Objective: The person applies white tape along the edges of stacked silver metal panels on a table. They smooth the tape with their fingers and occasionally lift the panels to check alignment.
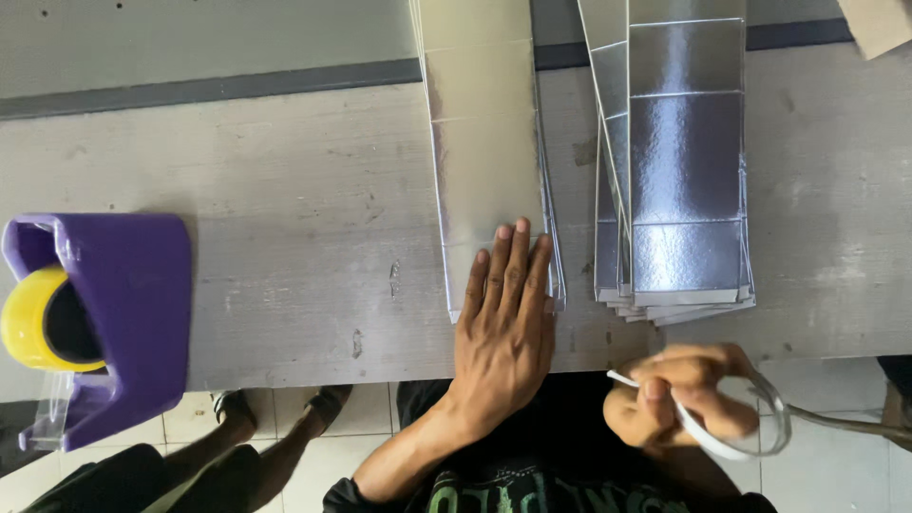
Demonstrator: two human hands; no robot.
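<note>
White tape strip point(703, 432), thin and curling into a loop, sits pinched between thumb and fingers of our right hand point(676, 404), held off the near edge of the table point(285, 237) above the lap; the fingers are pressed together around it, and a clear tail of the strip trails away to the right. Our left hand point(503, 323) lies flat with fingers spread slightly, palm down on the near end of a silver card sheet point(484, 161), pinning it to the grey wooden surface; the sheet runs away from us in a long folded length. Just beside it, to the right, lies a stack of silver sheets point(679, 171), creased into panels and fanned a little at the near corners; the two are apart. We judge the step in hand as readying the strip while the sheet is held steady; bringing strip to sheet calls for a straight, untwisted lay along an edge. Well apart on the left stands a purple tape dispenser point(123, 313) carrying a yellow roll point(24, 318); another person's feet show below the table.
</note>
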